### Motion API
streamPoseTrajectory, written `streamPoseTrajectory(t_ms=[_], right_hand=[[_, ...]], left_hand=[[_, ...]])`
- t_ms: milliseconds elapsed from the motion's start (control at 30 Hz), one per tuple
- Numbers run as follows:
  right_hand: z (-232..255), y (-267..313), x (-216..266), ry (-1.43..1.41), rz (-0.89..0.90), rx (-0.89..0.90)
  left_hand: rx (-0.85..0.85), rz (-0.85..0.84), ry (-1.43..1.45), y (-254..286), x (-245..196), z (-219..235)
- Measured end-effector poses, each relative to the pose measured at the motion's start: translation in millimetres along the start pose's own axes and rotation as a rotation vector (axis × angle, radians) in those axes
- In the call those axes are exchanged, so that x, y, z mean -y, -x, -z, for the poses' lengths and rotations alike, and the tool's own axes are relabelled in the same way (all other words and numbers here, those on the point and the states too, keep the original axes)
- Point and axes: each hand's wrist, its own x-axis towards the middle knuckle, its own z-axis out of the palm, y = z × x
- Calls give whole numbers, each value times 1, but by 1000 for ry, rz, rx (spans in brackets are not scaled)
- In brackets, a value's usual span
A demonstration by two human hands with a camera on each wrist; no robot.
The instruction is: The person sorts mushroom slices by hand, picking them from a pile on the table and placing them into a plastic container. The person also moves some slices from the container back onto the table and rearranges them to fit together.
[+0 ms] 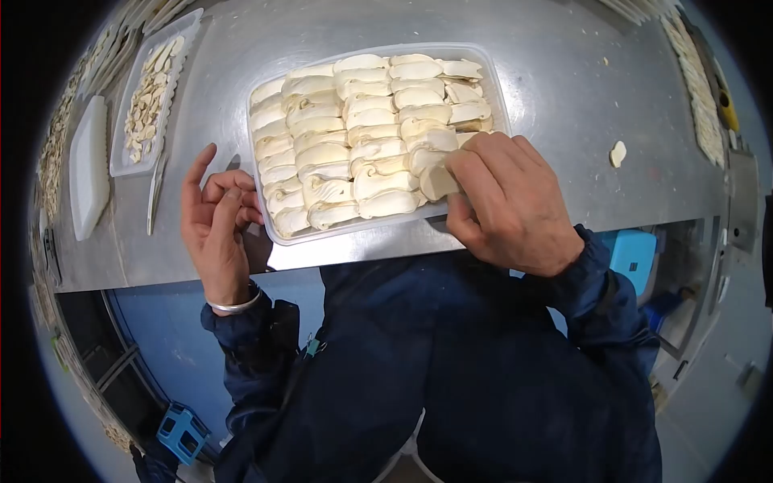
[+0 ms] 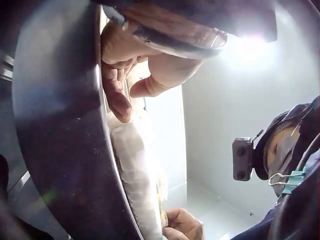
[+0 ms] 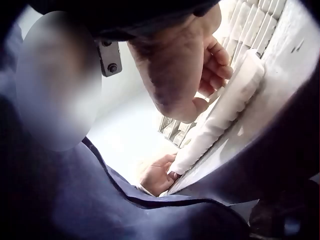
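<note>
A clear plastic tray [image 1: 502, 97] lies near the table's front edge, filled with overlapping rows of pale mushroom slices [image 1: 374, 150]. Over its right front part, my right hand [image 1: 515, 205] pinches a pale mushroom slice [image 1: 437, 182] between thumb and fingers. At the tray's left side is my left hand [image 1: 219, 217], palm turned inward, index finger raised and the other fingers loosely bent against the tray edge. Seen low from the side, the tray's ribbed wall [image 2: 131, 150] runs between both hands in the left wrist view.
On the left stand a second tray [image 1: 121, 165] with smaller slices, a white tray or lid [image 1: 88, 169] and a thin pale tool [image 1: 155, 193]. One loose slice [image 1: 617, 154] lies on the metal table [image 1: 564, 88] at right. A blue stool [image 1: 183, 432] stands below.
</note>
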Motion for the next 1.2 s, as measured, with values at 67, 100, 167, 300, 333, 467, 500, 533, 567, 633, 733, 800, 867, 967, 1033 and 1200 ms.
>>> streamPoseTrajectory(t_ms=[67, 100, 167, 300, 333, 467, 500, 533, 567, 633, 733, 800, 867, 967, 1033, 1200], right_hand=[[-1, -2, 0, -3, 3, 6], [-1, -3, 0, 0, 9, 0], [-3, -4, 0, 5, 19, -13], [-3, -6, 0, -15, -3, 20], [-2, -6, 0, -20, -7, 22], [28, 1, -14, 7, -136, -90], [41, 13, -28, 72, -229, -156], [53, 22, -41, 111, -355, -254], [67, 36, -56, 153, -500, -273], [94, 72, -92, 271, -736, -177], [95, 119, -125, 374, -960, 47], [83, 118, -122, 302, -1054, 20], [75, 112, -119, 390, -1084, 60], [67, 109, -118, 457, -1045, 54], [63, 108, -119, 469, -976, 9], [73, 109, -114, -84, -1011, -84]], left_hand=[[-8, 2, 9, 0, 0, -2], [-11, 3, 14, 0, 0, -2], [-5, 0, 13, 0, 0, -2], [3, 8, 2, -1, 1, 1], [0, 8, -11, 0, 1, 0], [-9, 19, -11, 0, 0, -1], [-6, 24, 5, 0, 0, -1], [-12, 20, -4, 0, 0, -1], [-12, 16, -12, 0, 1, 0], [6, 8, 3, 0, 3, 1], [7, 1, -26, -1, 4, 1], [-3, 7, -70, -1, 3, 2], [-3, 4, -57, -1, 4, 1], [-1, -4, -62, -1, 3, 2], [-1, -4, -66, -1, 3, 2], [-6, -13, -62, -1, 4, 1]])
